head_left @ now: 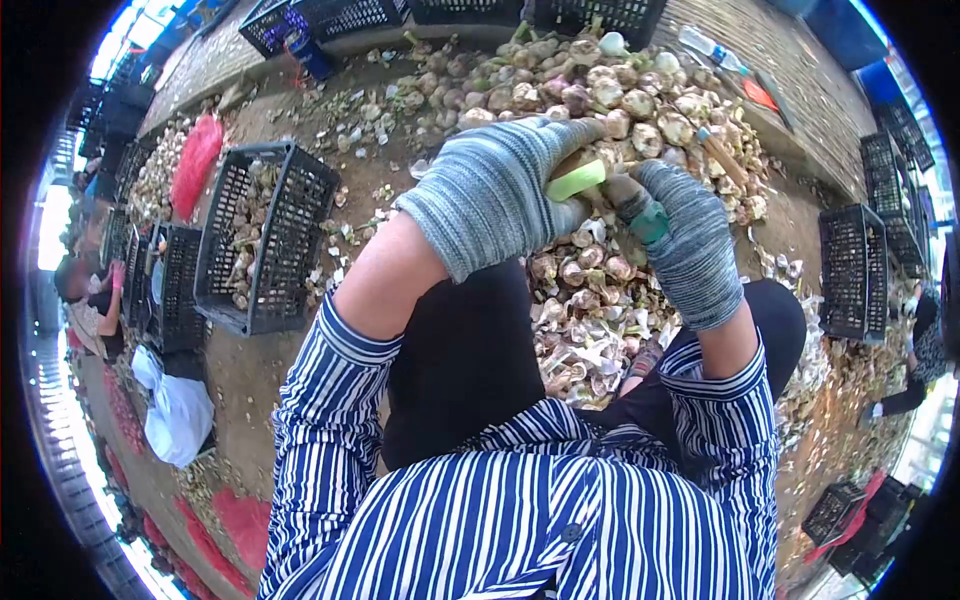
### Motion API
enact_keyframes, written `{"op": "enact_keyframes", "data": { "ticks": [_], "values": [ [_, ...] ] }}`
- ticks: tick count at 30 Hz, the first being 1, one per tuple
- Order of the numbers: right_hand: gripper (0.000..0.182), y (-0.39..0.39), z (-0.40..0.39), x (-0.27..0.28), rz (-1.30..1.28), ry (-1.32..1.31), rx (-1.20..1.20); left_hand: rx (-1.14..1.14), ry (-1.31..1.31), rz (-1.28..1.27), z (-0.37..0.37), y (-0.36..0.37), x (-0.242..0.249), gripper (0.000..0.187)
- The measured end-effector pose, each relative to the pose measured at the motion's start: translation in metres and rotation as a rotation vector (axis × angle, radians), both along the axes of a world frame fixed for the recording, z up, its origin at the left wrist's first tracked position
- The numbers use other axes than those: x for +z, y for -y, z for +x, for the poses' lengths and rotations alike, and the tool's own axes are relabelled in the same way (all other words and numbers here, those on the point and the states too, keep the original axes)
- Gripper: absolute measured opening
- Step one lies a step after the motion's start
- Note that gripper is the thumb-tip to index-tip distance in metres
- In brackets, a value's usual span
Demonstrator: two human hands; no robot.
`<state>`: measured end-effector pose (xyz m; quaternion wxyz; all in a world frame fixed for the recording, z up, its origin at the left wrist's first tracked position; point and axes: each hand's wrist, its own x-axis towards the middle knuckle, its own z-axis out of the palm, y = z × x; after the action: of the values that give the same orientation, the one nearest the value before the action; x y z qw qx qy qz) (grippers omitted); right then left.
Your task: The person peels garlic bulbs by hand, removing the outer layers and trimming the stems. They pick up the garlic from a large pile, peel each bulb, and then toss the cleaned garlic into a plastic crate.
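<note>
Both of my hands wear grey knitted gloves and meet in front of me, over the garlic pile. My left hand [505, 195] is closed around a garlic bulb's thick pale-green stalk [577, 181], its cut end facing me; the bulb itself is mostly hidden by the fingers. Close against it, my right hand [688, 240] has its fingers curled in, with a green wrap on the thumb. What the right fingers grip is hidden. Loose garlic bulbs [605, 90] are heaped beyond the hands, and peeled skins and trimmings [580, 350] lie below them.
A black crate [265, 240] holding garlic stands to the left, near a red mesh bag [197, 168]. To the right is another black crate [853, 272]. A wooden handle [722, 157] and a plastic bottle [712, 48] lie by the pile. Other people sit at both sides.
</note>
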<state>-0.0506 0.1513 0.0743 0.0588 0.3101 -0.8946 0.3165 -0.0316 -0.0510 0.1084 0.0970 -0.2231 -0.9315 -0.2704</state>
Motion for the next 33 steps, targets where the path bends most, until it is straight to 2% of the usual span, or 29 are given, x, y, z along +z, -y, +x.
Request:
{"op": "enact_keyframes", "data": {
  "ticks": [1,4,5,8,10,12,13,14,16,17,18,20,21,22,24,25,26,27,28,30,31,32,33],
  "values": [
    [0.041,-0.001,0.005,0.014,0.056,0.072,-0.013,0.0,0.04,0.006,0.002,-0.005,0.002,0.052],
    [0.04,-0.019,0.017,0.005,0.107,0.018,-0.016,-0.024,0.074,-0.025,0.007,-0.021,0.002,0.054],
    [0.041,-0.028,0.021,-0.002,0.085,-0.046,0.029,-0.087,0.107,0.02,0.007,-0.024,-0.004,0.054],
    [0.038,-0.048,0.032,-0.022,-0.027,-0.007,0.018,-0.197,0.233,0.132,0.015,-0.032,-0.011,0.055],
    [0.033,-0.057,0.041,-0.022,-0.078,0.024,-0.011,-0.172,0.436,0.372,0.019,-0.041,-0.015,0.055],
    [0.03,-0.065,0.051,-0.012,-0.637,0.652,-0.011,-0.157,0.419,0.431,0.025,-0.052,-0.026,0.056],
    [0.03,-0.07,0.043,-0.016,-0.336,0.382,0.083,-0.159,0.33,0.423,0.029,-0.06,-0.027,0.057],
    [0.03,-0.071,0.048,-0.016,-0.336,0.384,0.072,-0.159,0.243,0.417,0.032,-0.066,-0.027,0.057],
    [0.032,-0.074,0.061,-0.015,-0.423,0.552,-0.135,-0.162,0.238,0.342,0.035,-0.073,-0.029,0.058],
    [0.037,-0.078,0.062,-0.021,-0.296,0.396,-0.153,-0.185,0.269,0.436,0.035,-0.074,-0.033,0.059],
    [0.037,-0.081,0.063,-0.024,-0.299,0.403,-0.161,-0.201,0.301,0.526,0.037,-0.073,-0.036,0.059],
    [0.04,-0.084,0.064,-0.027,-0.112,0.146,-0.081,-0.209,0.362,0.578,0.037,-0.072,-0.038,0.059],
    [0.04,-0.084,0.065,-0.026,-0.112,0.147,-0.085,-0.213,0.429,0.645,0.038,-0.072,-0.041,0.058],
    [0.038,-0.084,0.067,-0.025,-0.212,0.271,-0.087,-0.216,0.496,0.713,0.038,-0.072,-0.042,0.057],
    [0.035,-0.084,0.07,-0.023,-0.411,0.517,-0.09,-0.199,0.552,0.712,0.041,-0.075,-0.043,0.056],
    [0.035,-0.086,0.067,-0.033,-0.412,0.517,-0.095,-0.217,0.438,0.683,0.042,-0.078,-0.046,0.056],
    [0.034,-0.091,0.061,-0.053,-0.338,0.385,0.048,-0.234,0.325,0.655,0.043,-0.08,-0.05,0.057],
    [0.032,-0.09,0.059,-0.055,-0.261,0.255,0.191,-0.279,0.111,0.493,0.039,-0.08,-0.056,0.059],
    [0.032,-0.089,0.063,-0.055,-0.257,0.259,0.187,-0.264,0.08,0.534,0.04,-0.084,-0.059,0.061],
    [0.03,-0.081,0.076,-0.046,-0.749,0.983,-0.018,-0.259,-0.078,0.463,0.035,-0.087,-0.065,0.063],
    [0.032,-0.078,0.077,-0.039,-0.735,0.947,-0.087,-0.264,-0.077,0.465,0.035,-0.087,-0.063,0.063],
    [0.032,-0.077,0.077,-0.04,-0.735,0.946,-0.09,-0.173,0.062,0.426,0.038,-0.085,-0.06,0.062],
    [0.033,-0.074,0.074,-0.037,-0.527,0.616,-0.128,-0.079,0.2,0.384,0.039,-0.084,-0.056,0.063]
  ]
}}
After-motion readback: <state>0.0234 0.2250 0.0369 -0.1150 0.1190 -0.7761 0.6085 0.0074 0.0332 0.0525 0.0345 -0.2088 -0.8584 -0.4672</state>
